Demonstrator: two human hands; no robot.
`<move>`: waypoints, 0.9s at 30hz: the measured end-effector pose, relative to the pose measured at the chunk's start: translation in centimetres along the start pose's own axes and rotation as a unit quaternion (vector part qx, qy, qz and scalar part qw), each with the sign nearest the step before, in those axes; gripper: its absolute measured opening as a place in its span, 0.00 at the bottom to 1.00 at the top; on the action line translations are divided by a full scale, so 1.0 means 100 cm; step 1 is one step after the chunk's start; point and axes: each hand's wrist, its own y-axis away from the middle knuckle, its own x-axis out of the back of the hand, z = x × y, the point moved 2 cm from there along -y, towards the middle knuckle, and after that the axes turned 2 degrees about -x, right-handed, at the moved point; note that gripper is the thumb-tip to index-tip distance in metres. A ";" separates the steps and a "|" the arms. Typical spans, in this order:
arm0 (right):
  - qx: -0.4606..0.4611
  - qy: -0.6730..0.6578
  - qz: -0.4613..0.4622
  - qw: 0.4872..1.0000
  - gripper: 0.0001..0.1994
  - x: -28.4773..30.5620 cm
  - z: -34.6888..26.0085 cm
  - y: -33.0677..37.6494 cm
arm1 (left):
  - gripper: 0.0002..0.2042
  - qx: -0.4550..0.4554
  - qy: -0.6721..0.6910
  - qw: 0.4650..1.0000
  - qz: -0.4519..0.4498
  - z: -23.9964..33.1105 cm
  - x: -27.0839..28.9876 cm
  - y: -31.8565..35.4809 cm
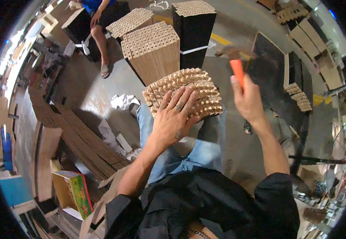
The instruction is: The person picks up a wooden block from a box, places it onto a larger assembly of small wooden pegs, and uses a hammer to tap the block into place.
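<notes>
Across my knees stands a bundle of wooden boards (209, 87), its top end studded with rows of short wooden dowels. My left hand (172, 113) lies flat on those dowels, fingers stretched out and slightly apart. Raised to the right of the bundle, my right hand (248, 98) grips a hammer (237, 71) by its orange handle. The hammer's metal head is smeared by motion and is apart from the dowels. Where the bundle rests lower down is hidden.
Just beyond my knees stand wooden board stacks (151, 40) with drilled ends and a tall black-sided stack (195, 32) tied with white strap. Another person's leg (99, 46) is at the far left. Brown boards (85, 135) lie left, near an open carton (72, 193).
</notes>
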 end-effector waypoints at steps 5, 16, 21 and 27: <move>0.008 0.036 -0.049 0.998 0.16 -0.011 0.002 0.018 | 0.27 0.013 0.069 0.997 0.038 0.001 0.003 0.002; 0.198 -0.229 -0.022 0.953 0.11 -0.024 -0.034 0.061 | 0.23 0.320 0.712 0.565 0.266 0.014 0.023 -0.003; 0.019 -0.288 0.027 0.957 0.12 -0.027 0.033 0.008 | 0.23 0.254 0.742 0.559 0.268 -0.012 0.009 0.000; 0.087 -0.236 -0.025 0.968 0.19 -0.053 0.041 -0.009 | 0.25 0.262 0.685 0.626 0.265 -0.014 -0.001 0.005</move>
